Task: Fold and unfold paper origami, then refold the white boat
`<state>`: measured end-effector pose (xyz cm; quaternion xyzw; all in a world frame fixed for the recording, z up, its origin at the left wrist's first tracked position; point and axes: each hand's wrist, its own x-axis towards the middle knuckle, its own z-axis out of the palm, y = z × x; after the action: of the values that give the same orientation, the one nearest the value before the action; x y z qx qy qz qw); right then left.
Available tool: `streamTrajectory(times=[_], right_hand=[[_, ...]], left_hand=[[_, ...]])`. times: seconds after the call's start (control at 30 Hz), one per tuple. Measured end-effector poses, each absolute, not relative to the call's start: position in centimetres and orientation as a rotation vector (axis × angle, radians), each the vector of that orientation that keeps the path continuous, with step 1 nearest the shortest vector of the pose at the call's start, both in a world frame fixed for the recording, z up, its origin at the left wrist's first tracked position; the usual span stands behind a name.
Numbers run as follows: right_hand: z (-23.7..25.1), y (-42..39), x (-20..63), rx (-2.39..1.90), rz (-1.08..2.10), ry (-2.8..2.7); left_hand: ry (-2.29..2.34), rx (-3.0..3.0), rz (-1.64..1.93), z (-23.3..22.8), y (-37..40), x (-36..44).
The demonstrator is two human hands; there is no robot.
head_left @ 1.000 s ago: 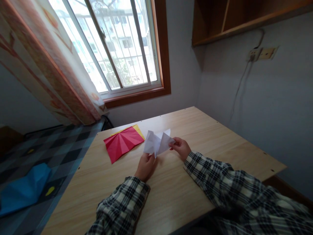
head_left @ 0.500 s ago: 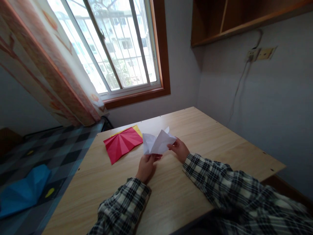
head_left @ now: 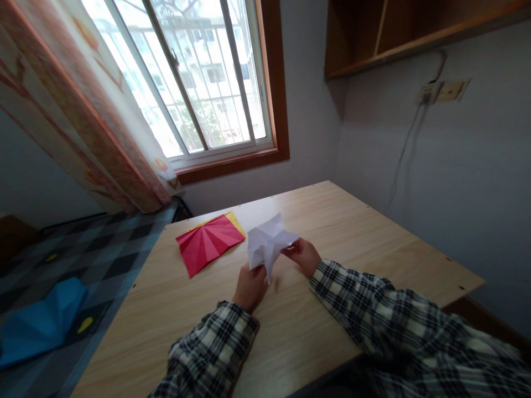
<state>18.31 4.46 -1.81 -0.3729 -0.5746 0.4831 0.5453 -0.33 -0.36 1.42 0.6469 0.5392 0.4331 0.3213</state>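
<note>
The bench [head_left: 332, 226] spreads beneath the red sheet [head_left: 209, 243], and the blue folded paper [head_left: 41, 323] lies well to the left of that sheet, off the bench. I hold the white paper [head_left: 267, 240], creased into points, just right of the red sheet; my left hand [head_left: 250, 288] has its fingers grasping the near edge, my right hand [head_left: 307, 257] pinches the right-hand corner

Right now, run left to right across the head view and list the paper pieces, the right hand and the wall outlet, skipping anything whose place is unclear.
Blue paper → red paper → white paper → right hand → wall outlet.
</note>
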Motion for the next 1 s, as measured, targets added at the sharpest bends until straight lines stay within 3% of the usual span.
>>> streamTrajectory(times=[0.33, 1.0], right_hand=[[-0.9, 3.0, 17.9, -0.858, 1.233, -1.399], [-1.1, 2.9, 18.1, -0.866, 1.106, -1.625]], left_hand=[[1.336, 1.894, 1.097, 1.3, -0.7, -0.1], [1.350, 2.017, 0.982, 1.3, -0.4, -0.3]])
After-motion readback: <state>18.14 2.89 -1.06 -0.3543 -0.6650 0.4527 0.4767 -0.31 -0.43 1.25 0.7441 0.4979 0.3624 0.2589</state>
